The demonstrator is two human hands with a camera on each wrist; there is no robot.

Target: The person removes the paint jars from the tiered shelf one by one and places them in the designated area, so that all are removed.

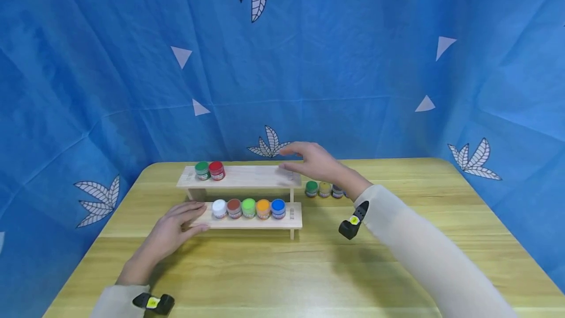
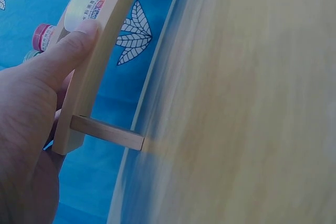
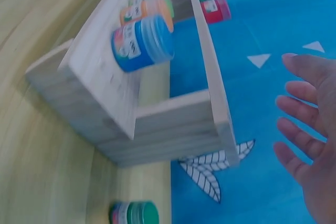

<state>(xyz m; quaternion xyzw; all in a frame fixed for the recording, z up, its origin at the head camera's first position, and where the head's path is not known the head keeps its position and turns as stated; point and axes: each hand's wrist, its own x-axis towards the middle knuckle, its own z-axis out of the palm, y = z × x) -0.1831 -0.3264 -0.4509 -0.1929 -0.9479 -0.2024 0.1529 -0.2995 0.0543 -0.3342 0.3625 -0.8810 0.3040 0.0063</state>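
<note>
A two-step wooden rack [image 1: 251, 175] stands on the table with small paint jars on it. My left hand [image 1: 169, 232] grips the left end of its lower step; in the left wrist view the thumb [image 2: 79, 43] lies beside the white jar [image 2: 83, 11] and the fingers go behind the board. On that step stand white, brown, light green, orange and blue [image 1: 278, 208] jars in a row. A green jar [image 1: 202, 171] and a red jar [image 1: 217, 171] sit at the upper step's left end. My right hand [image 1: 315, 161], fingers spread and holding nothing, hovers by the upper step's right end.
Right of the rack, a green jar [image 1: 311, 189], a yellow jar [image 1: 324, 189] and a dark jar [image 1: 337, 191] stand on the wooden table [image 1: 273, 269], with another partly hidden behind my right forearm. A blue patterned cloth [image 1: 331, 63] hangs behind the table.
</note>
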